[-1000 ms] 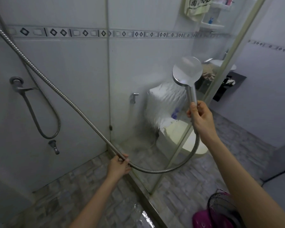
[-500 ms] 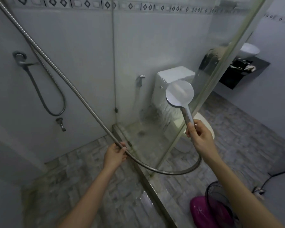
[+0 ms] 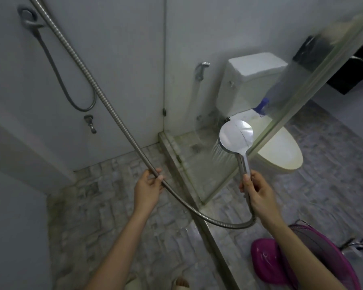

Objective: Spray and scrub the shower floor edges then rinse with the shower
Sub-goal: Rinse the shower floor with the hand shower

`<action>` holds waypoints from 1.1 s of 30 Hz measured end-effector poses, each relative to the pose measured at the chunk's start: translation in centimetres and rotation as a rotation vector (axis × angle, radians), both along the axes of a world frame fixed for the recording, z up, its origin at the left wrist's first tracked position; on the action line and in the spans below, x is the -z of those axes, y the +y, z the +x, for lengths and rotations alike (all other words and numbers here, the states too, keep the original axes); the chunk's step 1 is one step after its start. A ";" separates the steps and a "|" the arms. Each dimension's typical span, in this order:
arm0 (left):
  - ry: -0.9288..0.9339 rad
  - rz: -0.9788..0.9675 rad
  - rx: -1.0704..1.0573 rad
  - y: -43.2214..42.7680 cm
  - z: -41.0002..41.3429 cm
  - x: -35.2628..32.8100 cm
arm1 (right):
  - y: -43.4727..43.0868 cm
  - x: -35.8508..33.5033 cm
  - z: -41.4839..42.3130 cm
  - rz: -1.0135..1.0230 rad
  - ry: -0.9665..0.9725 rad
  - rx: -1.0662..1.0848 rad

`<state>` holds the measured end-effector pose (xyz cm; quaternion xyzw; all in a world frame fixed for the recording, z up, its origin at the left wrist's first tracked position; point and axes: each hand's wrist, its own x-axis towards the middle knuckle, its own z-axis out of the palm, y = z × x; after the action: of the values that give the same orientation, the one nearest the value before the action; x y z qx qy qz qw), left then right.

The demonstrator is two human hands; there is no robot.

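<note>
Water (image 3: 220,156) streaks out in fine lines from the face of the round chrome shower head (image 3: 236,136) at centre right of the frame, slanting down towards the foot of the glass panel (image 3: 291,84). The right hand (image 3: 260,195) grips the head's handle, fingers and thumb curled round it. The left hand (image 3: 148,189), at centre frame, curls its fingers and thumb round the metal hose (image 3: 96,88). The hose runs from the upper left down through that hand, then loops low to the base of the handle. The shower floor (image 3: 105,210), grey stone-look tile, fills the lower left and looks wet near the raised curb (image 3: 174,153) along its right edge. A white toilet (image 3: 281,153) sits beyond the glass, and a pink fan (image 3: 268,262) lies at lower right. On the left wall hang a thinner hose (image 3: 57,68) and a small tap (image 3: 90,122).
</note>
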<state>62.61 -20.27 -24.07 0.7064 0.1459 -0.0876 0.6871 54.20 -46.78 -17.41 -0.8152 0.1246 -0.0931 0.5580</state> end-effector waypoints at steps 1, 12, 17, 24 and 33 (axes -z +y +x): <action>-0.011 0.004 -0.011 0.0 0.0 0.7 | 0.2 1.3 0.0 0.010 0.014 0.000; -0.036 0.172 -0.075 2.2 1.8 6.7 | 2.1 13.3 3.8 0.154 0.204 -0.062; -0.035 0.211 -0.094 3.5 4.3 9.5 | 3.1 16.4 7.4 0.187 0.234 -0.098; -0.059 0.278 -0.089 4.4 8.2 11.8 | 4.3 18.7 12.6 0.153 0.262 -0.115; -0.084 0.341 -0.081 5.3 10.9 13.1 | 6.5 20.3 17.8 0.091 0.245 -0.138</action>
<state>73.51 -14.97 -37.16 0.8091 0.1582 -0.0043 0.5659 72.05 -40.26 -37.72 -0.8008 0.1395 0.0516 0.5802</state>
